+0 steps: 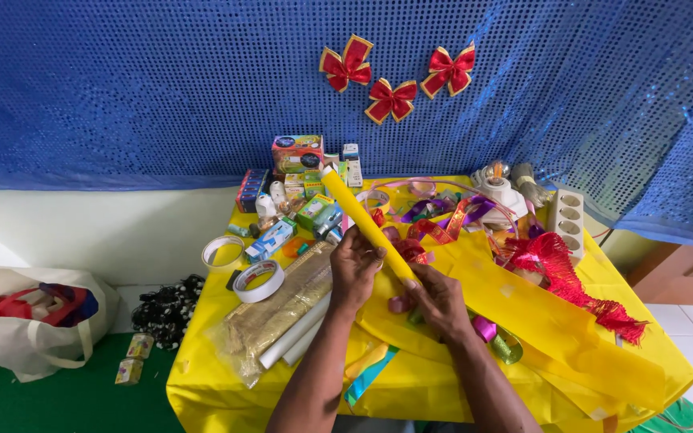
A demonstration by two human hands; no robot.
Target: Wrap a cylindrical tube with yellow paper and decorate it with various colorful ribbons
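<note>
Blue sequined cloth (122, 88) hangs behind a table (202, 385) draped in yellow, with three red bows (392, 100) pinned to the cloth well above the hands. Both hands work on a tight roll of yellow paper (358, 212) that slants up and away from them. The left hand (354, 269) is closed around the roll from the near-left side; the right hand (440, 298) grips the lower end, fingers curled over the spot where the loose yellow sheet (555, 329) spreads off toward the lower right. To roll well here, it looks wise to keep both grips close together and the sheet's edge square to the tube, so the winding stays even and does not cone. Just left of the left hand lie a wrapped bundle of gold fabric (282, 309), white rolled tubes (294, 337) and a roll of white tape (258, 281). Beyond the hands sit small boxes (298, 154) and tangled coloured ribbons (443, 216); red fringe trim (563, 273) lies to the right. A white cloth bag (26, 321) rests on the floor far left.
</note>
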